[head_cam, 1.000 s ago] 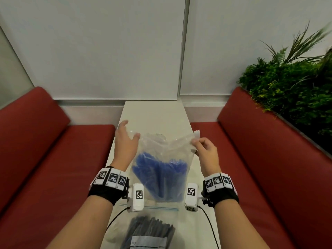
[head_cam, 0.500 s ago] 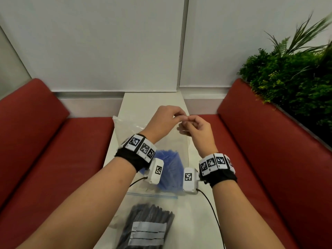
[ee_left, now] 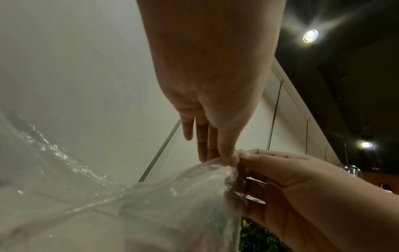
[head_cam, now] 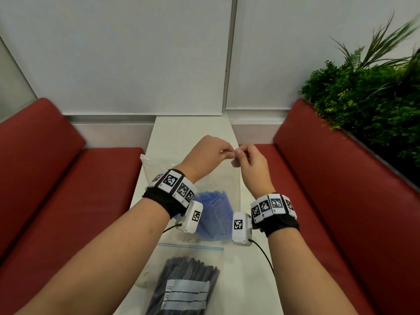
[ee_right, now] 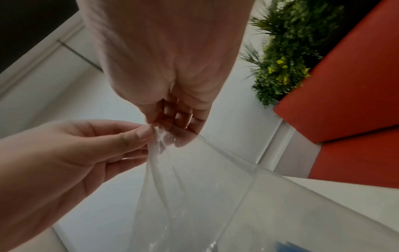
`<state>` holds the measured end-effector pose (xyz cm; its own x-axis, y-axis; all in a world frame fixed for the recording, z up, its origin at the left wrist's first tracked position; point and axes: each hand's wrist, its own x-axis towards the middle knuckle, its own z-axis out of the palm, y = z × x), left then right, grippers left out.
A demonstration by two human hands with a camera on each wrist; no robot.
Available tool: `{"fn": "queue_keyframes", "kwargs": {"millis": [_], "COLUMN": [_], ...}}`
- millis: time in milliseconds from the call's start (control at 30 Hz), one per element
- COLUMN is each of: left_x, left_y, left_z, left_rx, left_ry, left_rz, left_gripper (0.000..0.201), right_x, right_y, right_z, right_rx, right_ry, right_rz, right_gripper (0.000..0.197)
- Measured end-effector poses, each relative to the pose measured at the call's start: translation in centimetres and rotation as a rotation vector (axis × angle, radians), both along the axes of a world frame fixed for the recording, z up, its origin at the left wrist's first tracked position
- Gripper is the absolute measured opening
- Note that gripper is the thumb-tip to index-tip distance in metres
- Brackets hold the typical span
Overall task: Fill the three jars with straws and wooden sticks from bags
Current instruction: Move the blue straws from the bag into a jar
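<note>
1. Clear plastic is the stuff in hand: in the head view the left hand [head_cam: 208, 153] and right hand [head_cam: 251, 163] meet at the top corner of the clear bag [head_cam: 218, 178], each pinching it, probably to part its mouth. Blue straws [head_cam: 214, 212] sag at its bottom, above the white bench [head_cam: 193, 130]. A second bag of dark sticks [head_cam: 188, 276] lies nearer. No jars show.
2. Left wrist view: thumb and fingertips [ee_left: 232, 157] nip the film's edge.
3. Right wrist view: curled fingers [ee_right: 179, 136] grip the opposite layer, so the two can be drawn apart.
</note>
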<state>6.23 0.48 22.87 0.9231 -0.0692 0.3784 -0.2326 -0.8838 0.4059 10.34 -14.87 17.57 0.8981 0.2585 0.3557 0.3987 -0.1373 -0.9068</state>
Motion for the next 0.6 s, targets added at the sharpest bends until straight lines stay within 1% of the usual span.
{"fn": "queue_keyframes", "kwargs": {"millis": [67, 167, 233, 300, 367, 433, 500, 600], "left_x": [-0.1, -0.6, -1.1, -1.5, -2.2, -3.1, -4.1, -4.7], "left_y": [0.5, 1.9, 3.5, 5.4, 7.5, 9.8, 11.9, 12.9], "left_z": [-0.4, -0.9, -0.9, -0.5, 0.2, 0.7, 0.7, 0.0], "left_rx": [-0.057, -0.006, 0.030, 0.112, 0.222, 0.276, 0.268, 0.148], "left_ry": [0.044, 0.124, 0.142, 0.149, 0.185, 0.217, 0.242, 0.225], "left_rz": [0.004, 0.015, 0.035, 0.091, 0.185, 0.280, 0.347, 0.353], "left_gripper": [0.017, 0.015, 0.014, 0.013, 0.012, 0.011, 0.011, 0.009], "right_x": [-0.1, 0.3, 0.7, 1.2, 1.8, 2.4, 2.8, 2.6], "right_y": [0.0, -0.9, -2.0, -3.2, -4.6, -6.0, -6.9, -6.9], "right_z": [-0.2, -0.7, -1.1, -1.4, -1.7, -1.7, -1.5, -0.9], "right_rx": [-0.051, -0.060, -0.049, -0.026, 0.020, 0.067, 0.102, 0.124], "right_ry": [-0.055, -0.056, -0.042, -0.027, -0.005, 0.031, 0.054, 0.074], "right_rz": [-0.052, -0.160, -0.235, -0.310, -0.388, -0.468, -0.515, -0.482], "right_gripper": [0.016, 0.016, 0.015, 0.014, 0.013, 0.013, 0.013, 0.016]}}
